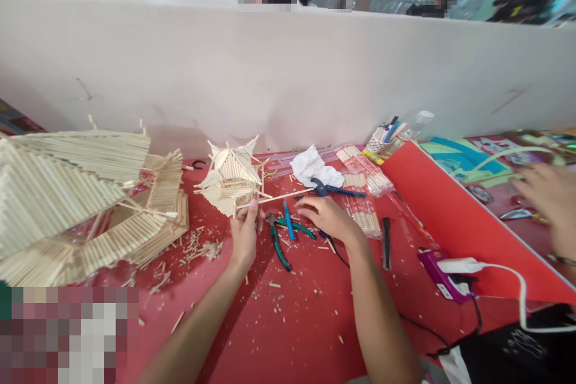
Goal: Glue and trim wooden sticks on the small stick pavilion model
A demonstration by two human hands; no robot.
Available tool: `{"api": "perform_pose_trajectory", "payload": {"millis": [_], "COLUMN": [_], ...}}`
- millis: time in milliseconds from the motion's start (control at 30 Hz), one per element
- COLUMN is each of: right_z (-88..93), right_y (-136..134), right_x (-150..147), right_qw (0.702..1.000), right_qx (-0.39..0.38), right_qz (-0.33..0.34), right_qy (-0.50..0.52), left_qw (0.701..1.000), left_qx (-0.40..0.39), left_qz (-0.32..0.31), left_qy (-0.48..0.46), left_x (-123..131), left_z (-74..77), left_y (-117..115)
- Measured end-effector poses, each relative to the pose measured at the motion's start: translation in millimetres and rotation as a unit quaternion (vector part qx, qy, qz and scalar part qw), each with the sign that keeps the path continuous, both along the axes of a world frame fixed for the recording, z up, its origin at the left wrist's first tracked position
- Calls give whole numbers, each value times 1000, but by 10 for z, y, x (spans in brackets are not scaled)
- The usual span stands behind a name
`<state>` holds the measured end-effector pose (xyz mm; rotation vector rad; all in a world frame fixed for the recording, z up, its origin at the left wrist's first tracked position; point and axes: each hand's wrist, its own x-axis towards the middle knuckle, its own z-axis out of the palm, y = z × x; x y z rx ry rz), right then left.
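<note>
My left hand [245,234] is closed on the lower edge of a small pavilion model [229,177] built from pale wooden sticks, its thumb uppermost. From near that thumb a thin wooden stick [285,195] runs rightward. My right hand [328,216] is bent over the table with fingers apart, beside a dark blue tool [344,191] whose kind I cannot make out. Whatever lies beneath its palm is hidden. Between my hands lie green-handled pliers [279,246] and a blue pen-like stick [288,221].
A large stick-built roof model [67,192] stands left. Wood scraps litter the red table [288,318]. Behind are crumpled tissue [315,167], bundled sticks [366,171] and a pen cup [380,139]. A red board [441,216], purple box [443,276] and another person's hand [546,198] are right.
</note>
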<state>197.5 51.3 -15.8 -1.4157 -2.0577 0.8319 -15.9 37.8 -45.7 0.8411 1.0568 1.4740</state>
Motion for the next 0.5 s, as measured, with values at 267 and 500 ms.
{"api": "perform_pose_trajectory", "payload": {"millis": [267,500], "right_z": [-111,-85], "right_y": [18,4], "right_x": [31,-13], "right_qw": [997,997], "right_qx": [-42,-46], "right_qz": [-10,-35], "right_qy": [64,55], "left_qw": [1000,1000], "left_qx": [0,-6], "left_qz": [1,4], "left_qy": [4,1], "left_x": [-1,0], "left_z": [11,12], "left_y": [-2,-3]}}
